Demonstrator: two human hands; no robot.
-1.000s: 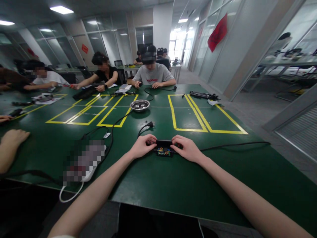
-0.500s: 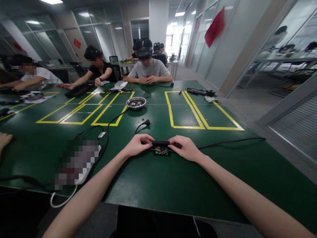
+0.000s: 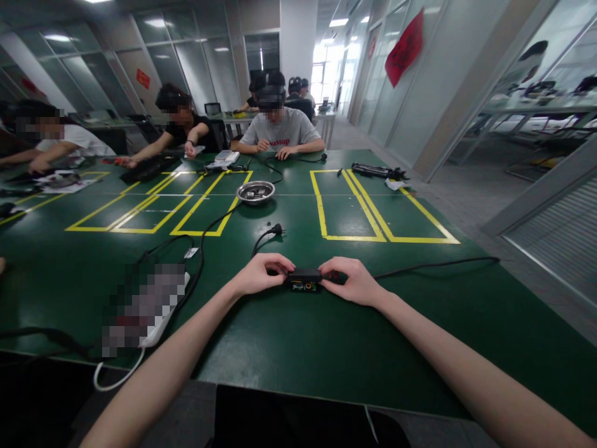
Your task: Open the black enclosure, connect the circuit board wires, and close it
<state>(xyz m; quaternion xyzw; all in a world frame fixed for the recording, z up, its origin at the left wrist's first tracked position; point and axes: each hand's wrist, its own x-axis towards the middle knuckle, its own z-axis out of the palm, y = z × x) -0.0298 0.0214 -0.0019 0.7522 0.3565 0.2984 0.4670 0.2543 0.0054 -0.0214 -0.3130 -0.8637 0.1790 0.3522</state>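
My left hand (image 3: 263,274) and my right hand (image 3: 347,280) pinch the two ends of a black casing cover (image 3: 305,274) between fingers and thumbs. Below it sits a small circuit board (image 3: 303,287) with coil parts, in what looks like the lower half of a black power adapter case. The cover hides the far part of the board while its near edge shows. A black cable (image 3: 433,267) runs off to the right from beside my right hand. Just beyond my left hand lies a black mains plug (image 3: 278,229) on its lead.
On the green table (image 3: 261,348) stands a metal bowl (image 3: 256,193) holding small metal parts. A white power strip (image 3: 153,339), partly blurred out, lies at the left. A folded black tripod-like item (image 3: 377,171) rests at the far right. Several people sit around the table.
The cover has tipped down toward me and now hides more of the circuit board. Both hands stay at its ends. Across the table, one person's hands have moved apart.
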